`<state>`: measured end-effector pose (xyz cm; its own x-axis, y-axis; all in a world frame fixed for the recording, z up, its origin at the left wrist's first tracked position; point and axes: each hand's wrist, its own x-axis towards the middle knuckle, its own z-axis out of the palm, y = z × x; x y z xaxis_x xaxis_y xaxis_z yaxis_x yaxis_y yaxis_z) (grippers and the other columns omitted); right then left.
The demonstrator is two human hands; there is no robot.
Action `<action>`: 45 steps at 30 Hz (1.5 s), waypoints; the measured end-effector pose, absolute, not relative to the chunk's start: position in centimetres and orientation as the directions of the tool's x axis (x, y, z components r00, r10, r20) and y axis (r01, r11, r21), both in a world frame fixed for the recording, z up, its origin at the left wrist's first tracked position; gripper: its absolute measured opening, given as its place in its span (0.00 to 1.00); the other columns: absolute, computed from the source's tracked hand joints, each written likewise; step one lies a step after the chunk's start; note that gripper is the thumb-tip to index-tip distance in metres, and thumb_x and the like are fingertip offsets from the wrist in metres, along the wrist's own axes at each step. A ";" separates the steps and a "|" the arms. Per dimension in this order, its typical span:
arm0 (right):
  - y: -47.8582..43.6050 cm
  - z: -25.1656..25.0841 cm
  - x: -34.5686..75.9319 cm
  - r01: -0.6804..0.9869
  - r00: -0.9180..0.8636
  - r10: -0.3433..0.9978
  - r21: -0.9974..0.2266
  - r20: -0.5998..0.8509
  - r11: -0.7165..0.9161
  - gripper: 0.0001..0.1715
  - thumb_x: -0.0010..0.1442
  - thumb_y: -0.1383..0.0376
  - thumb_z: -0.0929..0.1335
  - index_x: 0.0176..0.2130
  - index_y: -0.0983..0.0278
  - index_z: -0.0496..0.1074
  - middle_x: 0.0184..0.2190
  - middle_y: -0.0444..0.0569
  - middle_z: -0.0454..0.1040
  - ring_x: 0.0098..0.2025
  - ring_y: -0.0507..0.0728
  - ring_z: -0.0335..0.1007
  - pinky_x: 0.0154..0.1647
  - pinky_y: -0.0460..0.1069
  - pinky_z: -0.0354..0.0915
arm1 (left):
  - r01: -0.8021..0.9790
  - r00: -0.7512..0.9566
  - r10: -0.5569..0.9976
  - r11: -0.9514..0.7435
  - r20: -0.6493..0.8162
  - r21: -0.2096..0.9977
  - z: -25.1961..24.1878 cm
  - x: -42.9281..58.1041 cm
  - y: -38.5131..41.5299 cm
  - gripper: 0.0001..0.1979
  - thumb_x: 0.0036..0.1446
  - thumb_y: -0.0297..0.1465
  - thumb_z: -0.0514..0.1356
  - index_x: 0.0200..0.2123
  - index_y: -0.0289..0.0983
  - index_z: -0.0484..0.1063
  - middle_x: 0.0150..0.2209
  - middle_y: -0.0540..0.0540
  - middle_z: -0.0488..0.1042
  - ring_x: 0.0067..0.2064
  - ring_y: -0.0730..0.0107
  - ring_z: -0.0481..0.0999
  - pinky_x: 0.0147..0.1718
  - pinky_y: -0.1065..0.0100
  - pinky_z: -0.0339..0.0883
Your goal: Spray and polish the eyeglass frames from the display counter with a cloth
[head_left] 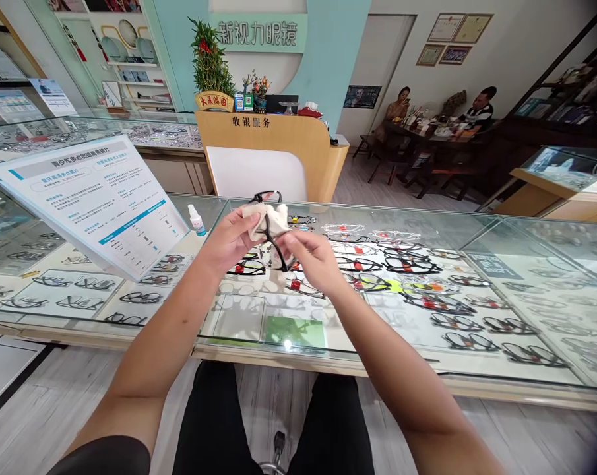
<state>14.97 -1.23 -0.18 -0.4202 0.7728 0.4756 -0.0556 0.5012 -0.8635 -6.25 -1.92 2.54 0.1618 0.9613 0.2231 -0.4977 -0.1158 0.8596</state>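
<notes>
Above the glass counter, both hands hold a pair of black-framed glasses (267,232). My left hand (231,239) is closed around one lens with a pale cleaning cloth (273,221) folded over it. With fingers pinched, my right hand (312,257) grips the frame near the other lens. One temple arm sticks up beyond the cloth. The fingers and cloth hide part of the lenses. A small white spray bottle (196,221) with a blue label stands on the counter, left of my left hand.
The glass display counter (288,356) holds many rows of glasses. A printed sign board (90,198) leans upright at the left. Beyond the counter stands a wooden cashier desk (268,138) with plants. Two people (479,112) sit at a table at the back right.
</notes>
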 end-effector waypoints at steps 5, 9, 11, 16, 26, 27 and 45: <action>-0.6 -0.4 15.1 -0.002 -0.280 0.823 -0.857 0.495 0.515 0.31 0.65 0.44 0.78 0.59 0.57 0.76 0.57 0.54 0.82 0.53 0.60 0.78 0.51 0.54 0.72 | -0.539 0.139 0.958 -0.138 0.249 0.831 3.0 -7.1 -2.0 0.18 0.53 0.38 0.81 0.39 0.34 0.82 0.30 0.47 0.82 0.27 0.70 0.78 0.26 0.70 0.73; -0.7 -0.5 14.6 -0.006 -0.517 0.752 -0.881 0.408 0.473 0.22 0.68 0.45 0.76 0.45 0.61 0.80 0.41 0.49 0.82 0.43 0.56 0.75 0.47 0.52 0.69 | -0.525 0.210 0.944 -0.110 0.253 0.844 2.8 -7.1 -2.0 0.18 0.54 0.39 0.80 0.33 0.33 0.81 0.25 0.47 0.77 0.25 0.69 0.76 0.25 0.69 0.71; -0.8 -0.5 14.4 -0.017 -0.515 0.747 -0.877 0.420 0.481 0.23 0.68 0.46 0.75 0.36 0.62 0.78 0.33 0.45 0.78 0.37 0.54 0.70 0.43 0.51 0.66 | -0.530 0.256 0.932 -0.088 0.258 0.844 2.5 -7.0 -2.0 0.19 0.52 0.40 0.82 0.32 0.32 0.81 0.27 0.46 0.78 0.27 0.69 0.77 0.26 0.69 0.72; -0.6 -0.5 14.5 -0.069 -0.440 0.766 -0.869 0.468 0.491 0.19 0.67 0.50 0.75 0.33 0.61 0.76 0.31 0.44 0.74 0.35 0.55 0.66 0.40 0.51 0.62 | -0.481 0.342 0.927 0.031 0.156 0.876 1.9 -7.0 -2.2 0.22 0.47 0.39 0.85 0.38 0.33 0.83 0.34 0.44 0.82 0.34 0.66 0.82 0.32 0.67 0.78; -1.1 -0.2 14.4 0.027 -0.268 0.777 -0.802 0.570 0.597 0.05 0.63 0.61 0.72 0.36 0.59 0.74 0.32 0.42 0.67 0.36 0.55 0.63 0.41 0.52 0.61 | -0.435 0.348 0.931 0.053 0.114 0.899 1.1 -6.4 -2.0 0.21 0.54 0.41 0.81 0.45 0.36 0.84 0.42 0.41 0.85 0.35 0.65 0.83 0.34 0.67 0.78; -1.3 0.0 14.5 0.000 -0.301 0.796 -0.835 0.525 0.551 0.06 0.64 0.59 0.72 0.38 0.59 0.74 0.31 0.41 0.67 0.34 0.54 0.62 0.39 0.52 0.61 | -0.437 0.347 0.930 0.045 0.122 0.898 1.1 -6.4 -1.9 0.21 0.55 0.42 0.80 0.45 0.36 0.84 0.44 0.40 0.86 0.34 0.65 0.82 0.32 0.67 0.76; -2.9 -0.6 13.6 -0.024 -0.508 0.693 -0.812 0.512 0.583 0.06 0.62 0.60 0.74 0.36 0.60 0.78 0.23 0.37 0.59 0.26 0.51 0.52 0.30 0.50 0.54 | -0.608 0.332 0.938 0.133 0.099 0.783 1.9 -5.4 -3.0 0.18 0.48 0.38 0.77 0.37 0.38 0.77 0.51 0.36 0.85 0.52 0.43 0.88 0.32 0.61 0.81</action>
<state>13.64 -2.90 -0.56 -0.5076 0.6926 0.5124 -0.0237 0.5832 -0.8119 -5.36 -2.98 1.86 0.3319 0.9381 0.0990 -0.6081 0.1326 0.7827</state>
